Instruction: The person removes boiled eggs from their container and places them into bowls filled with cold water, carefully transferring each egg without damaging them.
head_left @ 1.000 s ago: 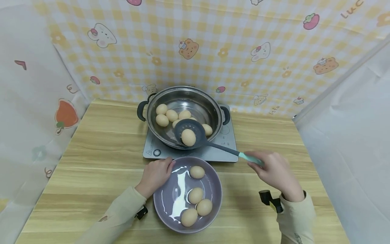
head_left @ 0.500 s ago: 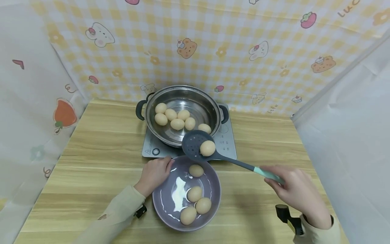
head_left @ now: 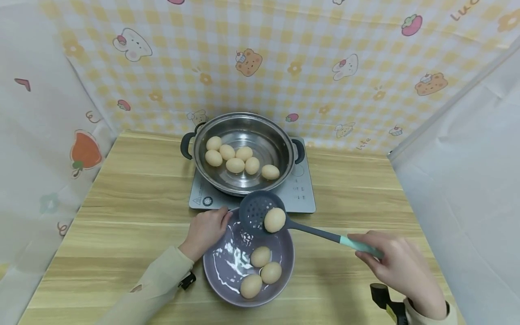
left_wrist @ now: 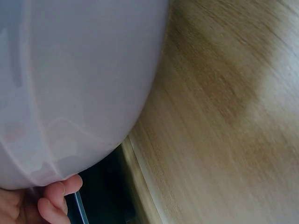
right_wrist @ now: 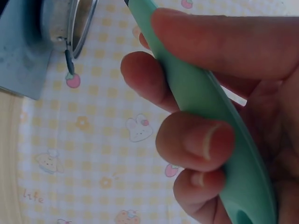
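Observation:
My right hand (head_left: 400, 266) grips the mint-green handle (right_wrist: 201, 93) of a dark grey slotted ladle (head_left: 257, 210). One brown egg (head_left: 275, 220) sits in the ladle's head, which is over the far part of a purple bowl (head_left: 219, 289). My left hand (head_left: 207, 234) holds the bowl's rim at the upper left, and the left wrist view shows its fingertips (left_wrist: 72, 184) curled under the bowl's edge. Three eggs (head_left: 261, 256) show in the bowl; the ladle covers the spot behind them. Several more eggs (head_left: 235, 165) lie in the steel pot (head_left: 280, 135).
The pot, with two black handles (head_left: 299, 151), stands on a grey induction cooktop (head_left: 302, 198) behind the bowl. The wooden table (head_left: 134, 189) runs to a checked cloth backdrop (head_left: 284, 54), with white sheets (head_left: 467, 180) hanging at both sides.
My right hand has drawn the ladle with its egg out of the pot, toward me and to the right, then over the bowl. The left hand has stayed at the bowl's rim.

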`<state>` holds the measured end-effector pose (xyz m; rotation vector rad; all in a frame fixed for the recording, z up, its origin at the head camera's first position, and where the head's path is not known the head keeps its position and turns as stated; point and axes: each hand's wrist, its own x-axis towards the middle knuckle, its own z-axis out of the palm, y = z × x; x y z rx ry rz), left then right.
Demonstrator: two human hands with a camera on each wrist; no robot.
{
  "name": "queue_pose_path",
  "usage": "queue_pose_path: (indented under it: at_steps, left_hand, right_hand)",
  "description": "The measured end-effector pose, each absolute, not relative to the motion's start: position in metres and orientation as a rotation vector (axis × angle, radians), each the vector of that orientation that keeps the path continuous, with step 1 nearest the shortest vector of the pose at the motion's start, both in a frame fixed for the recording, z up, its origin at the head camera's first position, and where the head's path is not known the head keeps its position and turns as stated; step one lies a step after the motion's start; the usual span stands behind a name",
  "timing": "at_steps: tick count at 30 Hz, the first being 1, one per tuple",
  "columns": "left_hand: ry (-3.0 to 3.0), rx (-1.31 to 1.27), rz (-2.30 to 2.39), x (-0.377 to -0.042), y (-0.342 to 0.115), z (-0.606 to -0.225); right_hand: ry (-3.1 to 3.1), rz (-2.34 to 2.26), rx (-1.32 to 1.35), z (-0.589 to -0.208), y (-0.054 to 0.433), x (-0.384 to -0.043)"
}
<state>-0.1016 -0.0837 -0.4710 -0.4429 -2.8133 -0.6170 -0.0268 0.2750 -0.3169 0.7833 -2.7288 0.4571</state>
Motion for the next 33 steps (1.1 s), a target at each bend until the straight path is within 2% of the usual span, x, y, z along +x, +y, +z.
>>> queue_pose_path:
  at_steps: [9, 33]
  left_hand:
    - [-2.811, -0.434, -0.615, -0.101, -0.084, -0.467]
    - [-2.833, -0.421, -0.597, -0.1, -0.082, -0.466]
  right_hand:
    - [-2.793, 0.461, 0.694, -0.327, 0.268, -0.023]
    - [-2.634, 0.482, 0.841, -0.35, 0.263, -0.029]
